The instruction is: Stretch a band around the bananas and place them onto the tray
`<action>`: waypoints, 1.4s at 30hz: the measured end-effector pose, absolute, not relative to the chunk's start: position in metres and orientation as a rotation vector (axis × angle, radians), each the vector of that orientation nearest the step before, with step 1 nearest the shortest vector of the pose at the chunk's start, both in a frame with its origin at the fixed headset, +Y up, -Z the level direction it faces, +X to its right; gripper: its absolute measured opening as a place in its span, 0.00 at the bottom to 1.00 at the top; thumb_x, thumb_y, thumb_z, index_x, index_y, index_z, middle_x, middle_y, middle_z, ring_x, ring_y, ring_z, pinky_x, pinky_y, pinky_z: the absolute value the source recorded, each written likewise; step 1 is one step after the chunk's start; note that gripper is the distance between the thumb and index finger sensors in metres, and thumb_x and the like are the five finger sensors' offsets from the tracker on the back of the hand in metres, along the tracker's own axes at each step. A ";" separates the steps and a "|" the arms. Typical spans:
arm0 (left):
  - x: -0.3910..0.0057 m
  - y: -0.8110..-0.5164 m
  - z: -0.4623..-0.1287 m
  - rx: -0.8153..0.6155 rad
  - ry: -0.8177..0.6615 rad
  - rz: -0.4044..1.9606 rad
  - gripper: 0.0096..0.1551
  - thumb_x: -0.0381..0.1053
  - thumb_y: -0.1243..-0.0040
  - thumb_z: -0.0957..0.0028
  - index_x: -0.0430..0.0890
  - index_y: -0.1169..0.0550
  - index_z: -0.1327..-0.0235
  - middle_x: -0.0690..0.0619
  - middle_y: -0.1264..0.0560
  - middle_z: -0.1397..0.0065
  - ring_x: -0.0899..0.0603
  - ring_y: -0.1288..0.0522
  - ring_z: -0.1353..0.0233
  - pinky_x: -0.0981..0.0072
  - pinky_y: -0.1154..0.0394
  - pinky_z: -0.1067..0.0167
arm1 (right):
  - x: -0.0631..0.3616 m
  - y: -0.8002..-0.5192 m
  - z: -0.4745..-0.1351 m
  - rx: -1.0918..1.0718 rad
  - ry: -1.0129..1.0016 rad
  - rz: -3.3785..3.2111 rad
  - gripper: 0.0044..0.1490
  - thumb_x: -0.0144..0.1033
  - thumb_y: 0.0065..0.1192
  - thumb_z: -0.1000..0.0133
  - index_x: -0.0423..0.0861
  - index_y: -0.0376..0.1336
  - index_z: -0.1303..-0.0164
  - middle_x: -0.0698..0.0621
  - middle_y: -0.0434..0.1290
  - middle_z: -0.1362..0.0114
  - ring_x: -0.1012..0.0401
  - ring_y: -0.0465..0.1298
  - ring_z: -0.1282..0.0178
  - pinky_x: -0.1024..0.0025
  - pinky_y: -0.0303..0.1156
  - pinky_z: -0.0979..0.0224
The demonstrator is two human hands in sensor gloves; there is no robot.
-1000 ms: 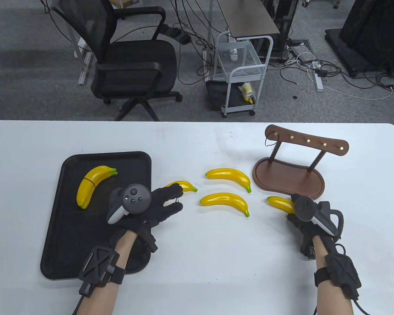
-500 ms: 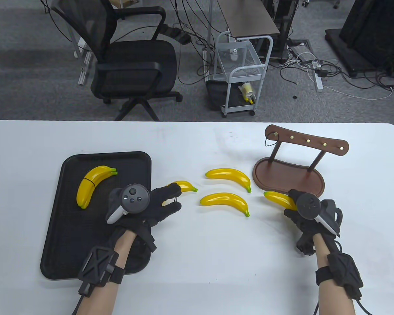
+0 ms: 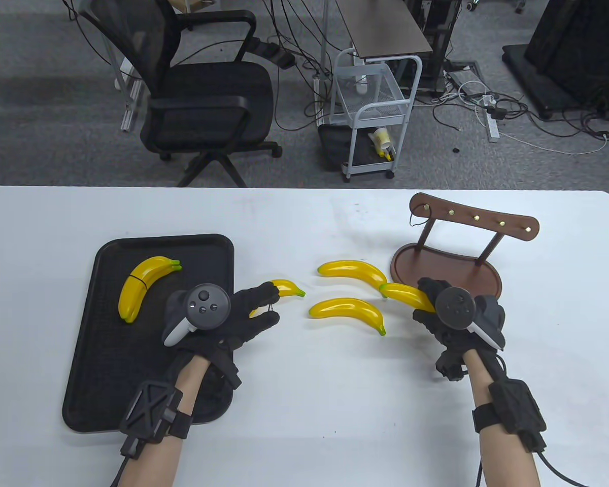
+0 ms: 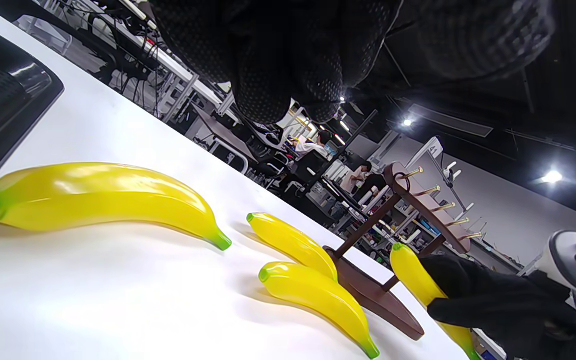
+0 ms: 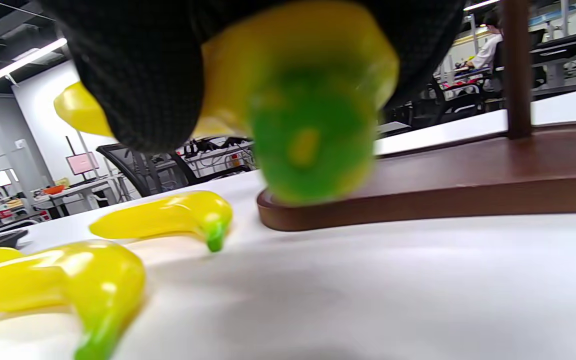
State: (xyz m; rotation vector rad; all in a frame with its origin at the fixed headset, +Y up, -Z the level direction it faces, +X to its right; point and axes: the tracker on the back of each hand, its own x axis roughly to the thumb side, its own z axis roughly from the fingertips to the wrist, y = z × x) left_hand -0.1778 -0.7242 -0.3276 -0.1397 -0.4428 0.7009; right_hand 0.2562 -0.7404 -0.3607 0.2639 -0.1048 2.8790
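A black tray [image 3: 106, 365] at the left holds two bananas [image 3: 142, 286] bound together by a dark band. My left hand [image 3: 271, 304] hovers just right of the tray, over a loose banana [image 3: 286, 288] [image 4: 98, 195]; its fingers [image 4: 278, 60] are spread, and a thin dark band spans from forefinger to thumb. Two more bananas [image 3: 352, 271] [image 3: 347, 309] lie at the table's middle. My right hand [image 3: 429, 304] grips a fourth banana [image 3: 403, 294] [image 4: 413, 275], held off the table beside them; its green end [image 5: 313, 125] fills the right wrist view.
A brown wooden rack [image 3: 446, 274] with brass pegs stands behind my right hand, and a thin band [image 3: 413, 219] hangs from its left peg. An office chair [image 3: 203, 96] and a white cart [image 3: 375, 127] stand on the floor beyond the far table edge.
My right hand has lifted its banana and carried it left, close to the two middle bananas. The left hand has barely moved.
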 end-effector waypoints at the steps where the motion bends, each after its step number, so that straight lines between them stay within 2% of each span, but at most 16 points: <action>1: -0.178 -0.724 -0.328 -0.139 -0.443 0.701 0.40 0.67 0.48 0.46 0.52 0.34 0.21 0.54 0.29 0.18 0.43 0.27 0.19 0.48 0.36 0.19 | 0.252 -0.739 -0.361 0.278 -0.108 2.878 0.46 0.44 0.73 0.48 0.43 0.57 0.22 0.43 0.67 0.23 0.48 0.75 0.32 0.52 0.75 0.37; 14: -0.179 -0.724 -0.327 -0.133 -0.438 0.702 0.41 0.67 0.47 0.46 0.52 0.35 0.21 0.55 0.29 0.18 0.43 0.28 0.19 0.48 0.36 0.19 | 0.191 -0.734 -0.374 0.466 -0.135 2.872 0.46 0.44 0.73 0.47 0.44 0.57 0.22 0.43 0.67 0.23 0.48 0.74 0.32 0.52 0.75 0.36; 22: -0.180 -0.724 -0.327 -0.128 -0.435 0.705 0.41 0.67 0.47 0.46 0.52 0.35 0.21 0.55 0.29 0.18 0.43 0.28 0.19 0.48 0.36 0.19 | 0.159 -0.748 -0.382 0.534 -0.101 2.859 0.45 0.44 0.73 0.47 0.44 0.56 0.22 0.44 0.66 0.23 0.48 0.74 0.31 0.52 0.74 0.35; 42: -0.181 -0.724 -0.328 -0.132 -0.430 0.706 0.40 0.67 0.48 0.46 0.52 0.34 0.22 0.55 0.29 0.18 0.43 0.28 0.19 0.48 0.36 0.19 | 0.144 -0.778 -0.385 0.561 -0.018 2.880 0.46 0.43 0.72 0.47 0.45 0.55 0.21 0.44 0.65 0.22 0.48 0.73 0.31 0.51 0.73 0.34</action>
